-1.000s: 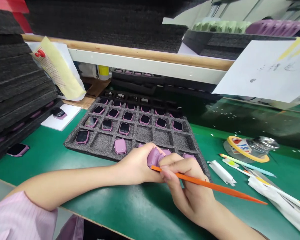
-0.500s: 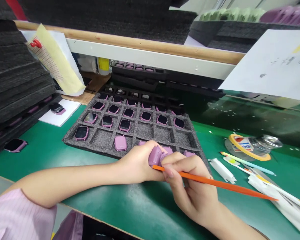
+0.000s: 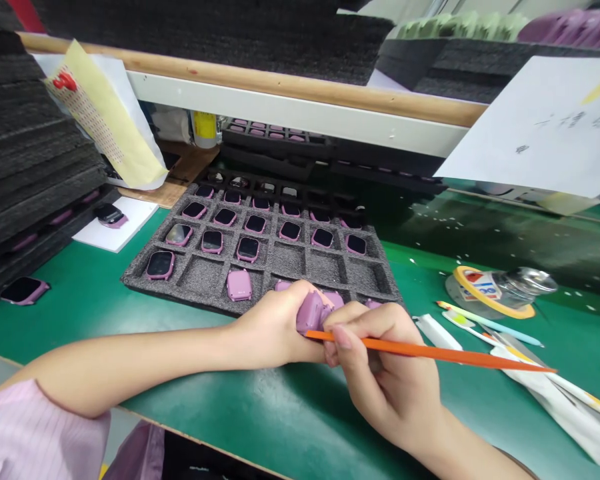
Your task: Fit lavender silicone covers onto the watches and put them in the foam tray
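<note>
My left hand [image 3: 275, 327] is closed around a purple watch case [image 3: 310, 313], holding it up at the front edge of a black foam tray [image 3: 205, 273]. Between the thumb and fingers of my right hand [image 3: 390, 373] is a thin orange pry stick [image 3: 440, 353]. Its left end touches, or nearly touches, the lower edge of the watch case, while its pointed end sticks out to the right. Purple watches with dark screens fill many of the tray's compartments, and one purple case [image 3: 239, 285] lies back side up. My hands hide part of the tray's front row.
At right stand a glass bottle with a metal top [image 3: 495, 290], a toothbrush [image 3: 465, 323] and white wrapped items [image 3: 555, 407]. A loose watch [image 3: 24, 290] lies at left, beside stacked foam trays [image 3: 35, 140]. A shelf edge [image 3: 300, 110] with hanging papers crosses above.
The orange stick has turned slightly, its right end now higher. My right hand has shifted a little with it. My left hand still holds the watch case.
</note>
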`<control>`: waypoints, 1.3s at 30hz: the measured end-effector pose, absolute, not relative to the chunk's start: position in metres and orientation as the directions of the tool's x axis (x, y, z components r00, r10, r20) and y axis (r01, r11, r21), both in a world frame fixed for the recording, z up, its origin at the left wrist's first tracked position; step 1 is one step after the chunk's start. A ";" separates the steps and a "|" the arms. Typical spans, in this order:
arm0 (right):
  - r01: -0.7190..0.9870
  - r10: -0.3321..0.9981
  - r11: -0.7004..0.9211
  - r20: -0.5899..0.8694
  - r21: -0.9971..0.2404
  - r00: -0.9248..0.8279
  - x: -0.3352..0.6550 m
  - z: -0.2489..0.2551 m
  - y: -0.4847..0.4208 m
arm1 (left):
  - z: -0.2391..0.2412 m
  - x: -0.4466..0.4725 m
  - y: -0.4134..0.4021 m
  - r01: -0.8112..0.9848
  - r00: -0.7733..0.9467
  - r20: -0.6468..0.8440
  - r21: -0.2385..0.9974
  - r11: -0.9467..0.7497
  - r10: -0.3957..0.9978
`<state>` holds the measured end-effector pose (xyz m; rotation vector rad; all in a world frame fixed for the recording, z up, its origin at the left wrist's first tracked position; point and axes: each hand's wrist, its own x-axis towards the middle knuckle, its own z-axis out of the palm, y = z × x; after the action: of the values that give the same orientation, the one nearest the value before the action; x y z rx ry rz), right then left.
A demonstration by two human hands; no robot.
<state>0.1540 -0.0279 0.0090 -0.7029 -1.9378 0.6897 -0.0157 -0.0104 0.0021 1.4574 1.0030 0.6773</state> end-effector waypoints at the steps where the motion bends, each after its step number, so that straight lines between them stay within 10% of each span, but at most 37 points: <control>1: 0.192 0.714 0.680 0.579 -0.708 -0.394 0.154 0.009 -0.027 | 0.002 -0.015 -0.011 0.182 0.465 -0.129 0.982 0.048 0.876; 12: 0.118 0.661 0.728 0.645 -0.675 -0.383 0.161 0.010 -0.021 | 0.005 -0.016 -0.012 0.189 0.457 -0.175 0.977 0.097 0.872; 19: 0.367 0.321 0.926 0.708 -0.093 -0.629 0.180 0.010 -0.005 | 0.003 -0.016 -0.011 0.180 0.469 -0.146 0.981 0.068 0.871; 22: 0.530 0.447 0.833 0.759 -0.160 -0.474 0.184 0.009 -0.004 | 0.002 -0.017 -0.011 0.267 0.433 -0.158 0.963 0.041 0.887; 27: 0.322 0.303 0.941 0.676 -0.102 -0.672 0.185 0.012 -0.007 | 0.001 -0.018 -0.010 0.158 0.484 -0.138 0.985 0.069 0.864; 39: 0.453 0.608 0.777 0.707 -0.437 -0.361 0.188 0.028 -0.015 | 0.008 -0.017 -0.014 0.247 0.471 -0.095 0.968 -0.028 0.877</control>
<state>0.1879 -0.0148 0.0281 -0.7942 -2.0172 0.2060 -0.0171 -0.0137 0.0078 1.5558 1.0118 0.6763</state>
